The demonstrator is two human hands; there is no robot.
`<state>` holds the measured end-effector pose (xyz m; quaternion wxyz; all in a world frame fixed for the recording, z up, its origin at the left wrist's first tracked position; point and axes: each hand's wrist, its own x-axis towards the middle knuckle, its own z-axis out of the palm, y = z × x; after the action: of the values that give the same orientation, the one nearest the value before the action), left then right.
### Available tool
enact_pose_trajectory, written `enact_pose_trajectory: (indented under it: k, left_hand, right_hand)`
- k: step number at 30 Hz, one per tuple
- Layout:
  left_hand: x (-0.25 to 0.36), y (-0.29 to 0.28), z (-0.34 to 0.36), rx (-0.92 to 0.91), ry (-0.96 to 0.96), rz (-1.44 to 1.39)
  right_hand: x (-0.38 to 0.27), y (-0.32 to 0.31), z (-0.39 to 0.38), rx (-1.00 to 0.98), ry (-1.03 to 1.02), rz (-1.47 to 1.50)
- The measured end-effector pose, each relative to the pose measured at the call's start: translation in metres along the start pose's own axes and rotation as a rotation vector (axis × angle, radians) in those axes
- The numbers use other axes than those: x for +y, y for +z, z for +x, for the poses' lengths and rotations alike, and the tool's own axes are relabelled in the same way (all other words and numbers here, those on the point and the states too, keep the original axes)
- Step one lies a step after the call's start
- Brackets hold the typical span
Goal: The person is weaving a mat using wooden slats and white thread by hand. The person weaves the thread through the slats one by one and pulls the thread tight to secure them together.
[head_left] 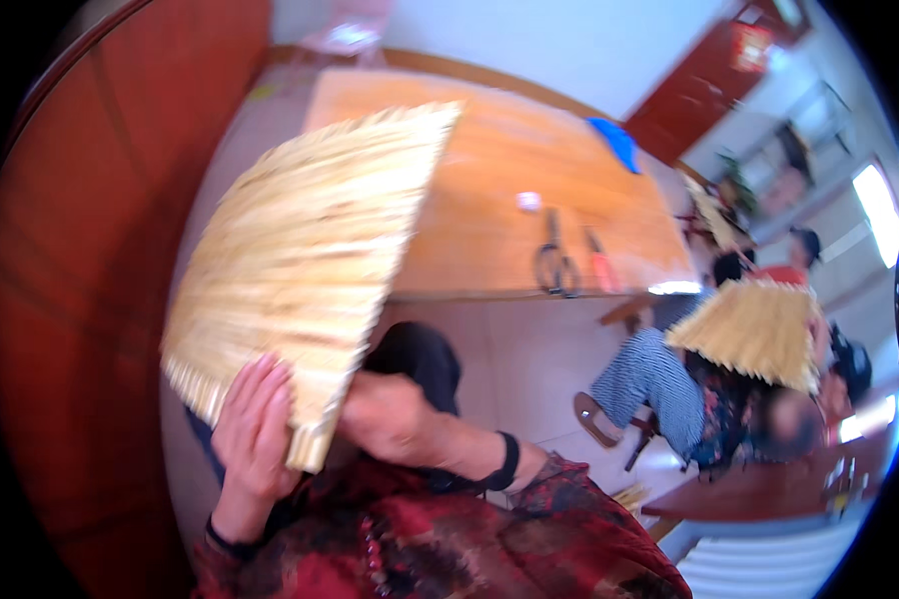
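A pale yellow woven straw panel point(300, 250), roughly four-sided with jagged edges, is raised and tilted in front of me. My left hand point(255, 429) lies over its lower edge, fingers close together along the front face and the thumb out of sight. At the panel's lower right edge is my right hand point(380, 414), holding it from behind; most of its fingers are hidden by the straw. Motion blurs both the panel and the hands.
Beyond the panel stands a wooden table point(469, 200) with black-handled scissors point(555, 262), a red-handled tool point(601, 265), a small whitish item point(528, 202) and a blue piece point(615, 143). A reddish-brown wooden surface point(90, 270) rises at left. Another person with a similar panel point(754, 334) sits at right.
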<state>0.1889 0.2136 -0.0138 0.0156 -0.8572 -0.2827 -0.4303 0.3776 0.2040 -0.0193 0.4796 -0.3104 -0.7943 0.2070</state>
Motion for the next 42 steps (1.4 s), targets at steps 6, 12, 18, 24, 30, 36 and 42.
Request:
enact_pose_trajectory:
  k: [6,12,18,24,30,36,42]
  left_hand:
    - [-0.003,0.004,-0.019,0.082,-0.010,0.026]
    - [0.002,0.004,-0.017,0.075,0.059,0.059]
    - [0.008,0.004,-0.009,0.080,0.105,0.050]
    - [0.008,0.000,-0.006,0.070,0.105,0.066]
    - [0.004,0.002,-0.006,0.089,0.107,0.042]
    - [-0.004,0.004,-0.017,0.039,0.086,0.041]
    - [-0.008,0.007,-0.026,-0.014,0.072,0.038]
  right_hand:
    - [-0.008,0.020,-0.020,-0.029,0.389,0.364]
    - [-0.022,0.015,-0.021,0.000,0.573,0.538]
    - [-0.004,0.028,-0.040,-0.043,0.672,0.695]
    - [-0.006,0.032,-0.036,0.005,0.713,0.775]
    - [-0.014,0.030,-0.025,0.038,0.747,0.844]
    - [-0.018,0.027,-0.012,0.053,0.804,0.905]
    - [-0.015,0.029,-0.011,0.019,0.776,0.926]
